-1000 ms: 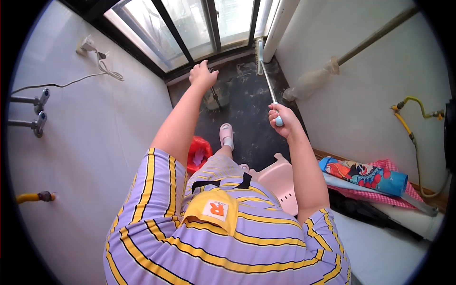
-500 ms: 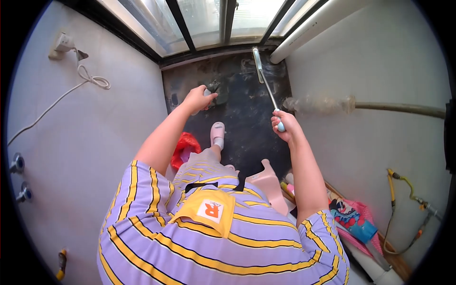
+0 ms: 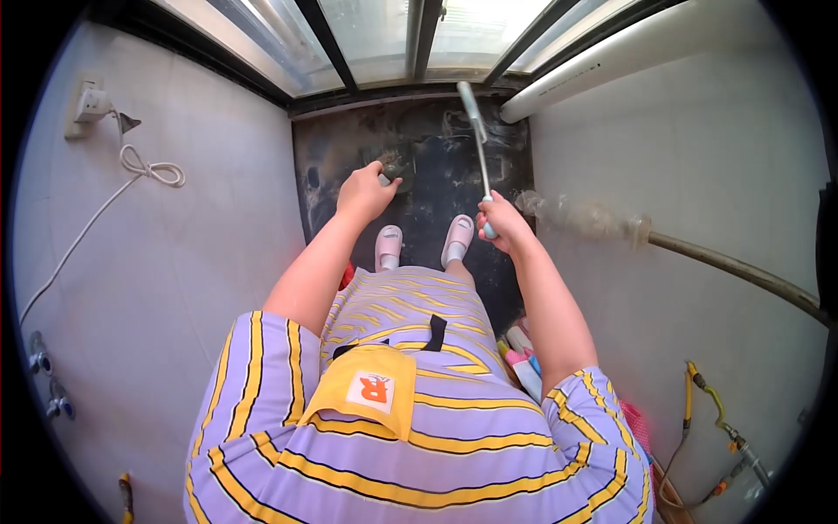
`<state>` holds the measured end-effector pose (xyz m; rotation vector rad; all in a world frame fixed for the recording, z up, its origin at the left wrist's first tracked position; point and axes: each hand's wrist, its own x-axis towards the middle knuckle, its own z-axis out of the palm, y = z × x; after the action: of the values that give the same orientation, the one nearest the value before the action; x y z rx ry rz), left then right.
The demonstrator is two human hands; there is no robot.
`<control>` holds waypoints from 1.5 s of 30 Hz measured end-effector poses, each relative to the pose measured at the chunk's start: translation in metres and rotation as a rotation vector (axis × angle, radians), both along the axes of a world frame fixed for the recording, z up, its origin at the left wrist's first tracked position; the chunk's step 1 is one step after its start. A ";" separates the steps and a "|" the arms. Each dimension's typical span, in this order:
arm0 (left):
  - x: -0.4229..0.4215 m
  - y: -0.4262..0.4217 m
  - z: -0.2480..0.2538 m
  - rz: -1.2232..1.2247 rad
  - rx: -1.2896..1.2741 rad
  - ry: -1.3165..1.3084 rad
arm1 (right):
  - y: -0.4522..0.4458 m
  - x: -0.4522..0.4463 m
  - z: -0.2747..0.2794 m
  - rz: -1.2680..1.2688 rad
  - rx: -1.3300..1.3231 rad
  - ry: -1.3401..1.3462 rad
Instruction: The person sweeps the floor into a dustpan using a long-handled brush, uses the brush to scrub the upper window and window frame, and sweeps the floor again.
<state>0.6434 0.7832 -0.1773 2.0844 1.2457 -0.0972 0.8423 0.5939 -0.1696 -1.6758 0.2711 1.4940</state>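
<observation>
In my right hand [image 3: 502, 223], the fingers wrap round the light blue handle of a squeegee [image 3: 484, 162] with a thin metal shaft. Its pale, narrow head points away from me, near the window's lower frame; I cannot tell whether it touches anything. My left hand [image 3: 367, 190] is curled, thumb and forefinger round what looks like a spray bottle with a dark top [image 3: 393, 164]. Most of that bottle is hidden by the hand or blends into the dark floor [image 3: 428, 192].
Ahead is a black-framed window [image 3: 375, 44]. A white pipe [image 3: 602, 74] runs along the right wall, above a plastic-wrapped hose [image 3: 585, 214]. On the left wall, a plug [image 3: 92, 106] trails a white cord [image 3: 78, 236]. My pink slippers [image 3: 458, 231] stand on the floor.
The squeegee and my right hand have moved left, and its head has turned. My left hand has shifted slightly. Both slippers now show ahead of me; the pink stool is out of sight.
</observation>
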 end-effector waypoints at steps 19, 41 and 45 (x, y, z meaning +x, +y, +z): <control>0.014 -0.012 0.016 0.112 0.009 0.089 | -0.034 0.106 0.057 0.526 -0.074 -0.216; 0.029 -0.018 0.018 0.106 0.073 0.116 | -0.031 0.180 0.018 -0.457 0.146 0.444; 0.020 -0.018 0.022 0.103 0.071 0.143 | 0.020 0.177 -0.003 -0.074 -0.153 0.110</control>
<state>0.6631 0.7654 -0.1555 2.0999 1.4588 -0.1593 1.0194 0.6135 -0.1728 -1.6850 0.5129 1.5451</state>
